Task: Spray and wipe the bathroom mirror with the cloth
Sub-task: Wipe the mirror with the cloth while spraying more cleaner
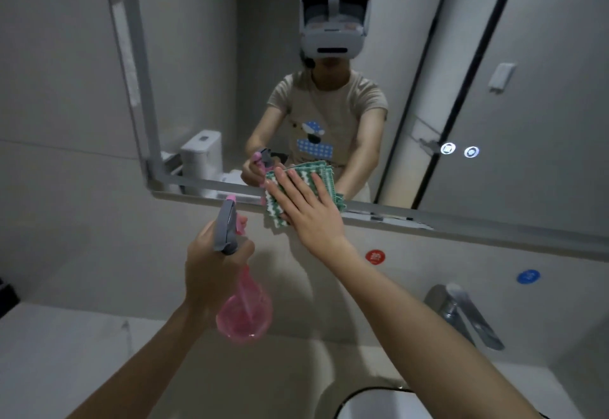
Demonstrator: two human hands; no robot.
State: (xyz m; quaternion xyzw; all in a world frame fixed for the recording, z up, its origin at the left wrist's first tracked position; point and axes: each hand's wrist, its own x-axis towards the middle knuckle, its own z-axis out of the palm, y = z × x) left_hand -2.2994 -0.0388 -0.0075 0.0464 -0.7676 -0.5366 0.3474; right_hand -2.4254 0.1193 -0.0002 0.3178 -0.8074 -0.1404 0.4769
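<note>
Grey-tiled wall (66, 121), framed mirror (494, 55)

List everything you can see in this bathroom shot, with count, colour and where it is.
mirror: one, silver-edged, on the wall ahead
cloth: one, green and white, flat against the mirror's lower edge
spray bottle: one, pink with grey head, left of the cloth
tap: one, chrome, lower right
basin: one, white, dark rim, bottom
round stickers: red, blue, under the mirror
left hand: grips the spray bottle
right hand: presses the cloth, fingers straight
</note>
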